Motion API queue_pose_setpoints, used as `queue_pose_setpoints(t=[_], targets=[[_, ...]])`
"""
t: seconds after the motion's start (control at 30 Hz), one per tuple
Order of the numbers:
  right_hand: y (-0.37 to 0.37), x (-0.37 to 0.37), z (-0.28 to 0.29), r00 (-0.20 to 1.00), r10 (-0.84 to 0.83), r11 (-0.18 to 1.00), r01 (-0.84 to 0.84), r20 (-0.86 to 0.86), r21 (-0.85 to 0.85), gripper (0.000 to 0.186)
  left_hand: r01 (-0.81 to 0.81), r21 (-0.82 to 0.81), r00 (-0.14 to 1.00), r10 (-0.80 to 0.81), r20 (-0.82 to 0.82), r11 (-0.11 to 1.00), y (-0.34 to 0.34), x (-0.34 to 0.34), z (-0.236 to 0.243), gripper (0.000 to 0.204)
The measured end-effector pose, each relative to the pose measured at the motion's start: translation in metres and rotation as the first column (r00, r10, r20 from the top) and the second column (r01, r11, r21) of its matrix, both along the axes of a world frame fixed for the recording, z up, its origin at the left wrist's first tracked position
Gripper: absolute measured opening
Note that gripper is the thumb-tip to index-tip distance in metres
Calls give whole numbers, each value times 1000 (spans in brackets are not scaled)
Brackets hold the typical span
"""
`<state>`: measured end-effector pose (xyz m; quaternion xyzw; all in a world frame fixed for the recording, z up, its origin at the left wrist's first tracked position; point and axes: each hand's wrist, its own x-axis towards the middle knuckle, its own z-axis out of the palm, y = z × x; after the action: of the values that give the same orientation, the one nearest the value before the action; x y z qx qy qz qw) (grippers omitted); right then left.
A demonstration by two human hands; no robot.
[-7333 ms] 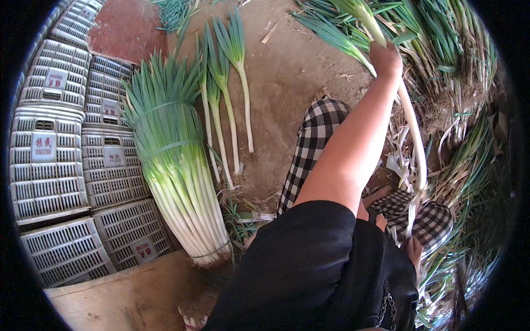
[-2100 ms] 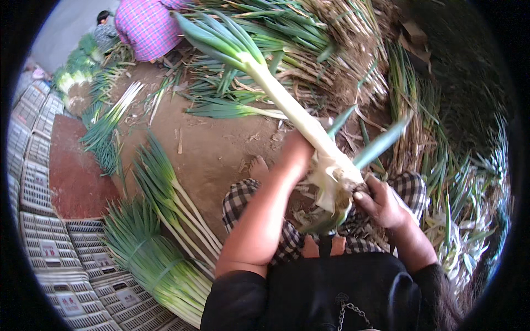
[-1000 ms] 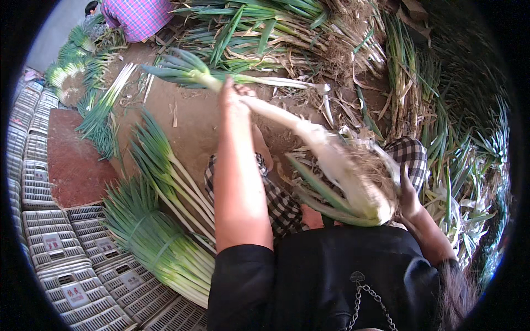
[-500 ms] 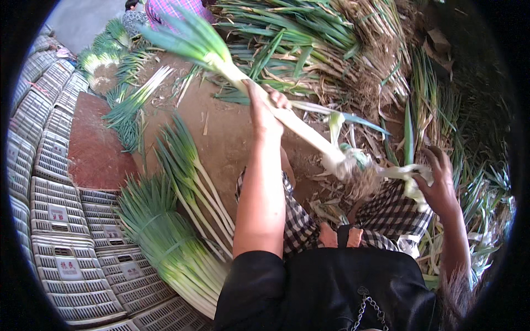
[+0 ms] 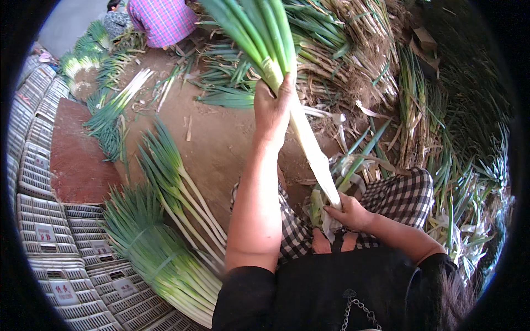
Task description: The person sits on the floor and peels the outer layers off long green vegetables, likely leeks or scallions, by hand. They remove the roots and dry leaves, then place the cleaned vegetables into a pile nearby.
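Hand pose with a long green onion, places given relative to the tied bundle of onions. The held onion is raised to the right of the tied bundle, slanting, leaves pointing away from the wearer and pale end toward the lap. The left hand is wrapped around the stalk just below the leaves, its fingers partly hidden; the left arm extends forward, nearly straight, from a black sleeve. The right hand, lower and farther right of the tied bundle, pinches the pale end between thumb and fingers, its forearm slanting inward. A pale strip of peel hangs just below this grip; whether the hand holds it cannot be told. Loose onions lie just beside the tied bundle on its right, and slatted crates stand to its left. Beyond it are a reddish board and, farther right, a large onion heap. Checked trousers show right of it, beneath the right forearm.
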<state>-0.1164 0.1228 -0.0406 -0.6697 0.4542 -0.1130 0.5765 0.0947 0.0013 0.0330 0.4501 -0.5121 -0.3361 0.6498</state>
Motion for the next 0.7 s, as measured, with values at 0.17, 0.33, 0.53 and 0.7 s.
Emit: queue_pose_setpoints(t=[0.17,0.33,0.53,0.7], targets=[[-9,-7,-2,949,141,982,-170,-283,-83,38,212,129,824,-106,-557,969,3,11,1,49],[-77,12,48,971,-50,948,119,233,-294,51,368,56,721,-247,-648,928,7,-5,3,54],[-125,54,101,982,36,702,109,187,-704,45,482,-30,703,-407,-583,876,20,-29,-1,60],[-124,52,94,988,-51,766,130,143,-629,42,457,-8,675,-352,-648,890,16,-36,-4,57]])
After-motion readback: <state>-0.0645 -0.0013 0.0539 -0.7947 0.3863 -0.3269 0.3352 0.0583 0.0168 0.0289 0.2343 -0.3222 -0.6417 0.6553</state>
